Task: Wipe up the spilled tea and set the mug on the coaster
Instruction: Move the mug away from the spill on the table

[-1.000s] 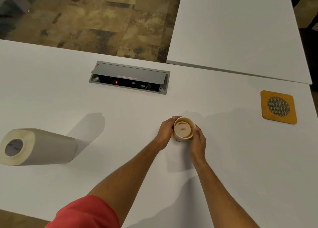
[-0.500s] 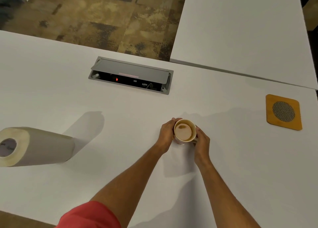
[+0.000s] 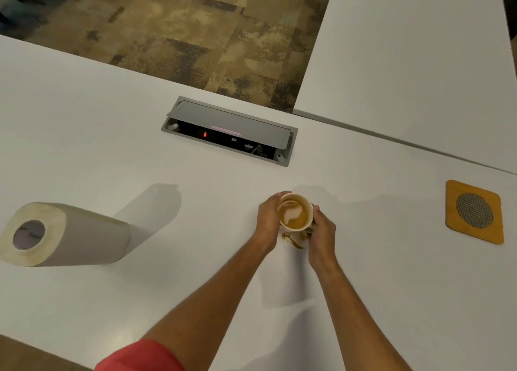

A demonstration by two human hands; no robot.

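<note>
Mug [image 3: 296, 216] tilted (seemingly) between hands, tea [image 3: 293, 239] puddled beneath

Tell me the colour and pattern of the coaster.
Head view: the coaster is orange-tan with a round grey mesh-patterned centre.

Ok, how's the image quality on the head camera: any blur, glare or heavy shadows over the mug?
Head view: wide-angle bend along the table edges; mug and tea spill slightly soft, still readable; a pale glint on the tea, no strong glare; paper towel roll casts a long soft shadow away from the camera.
</note>
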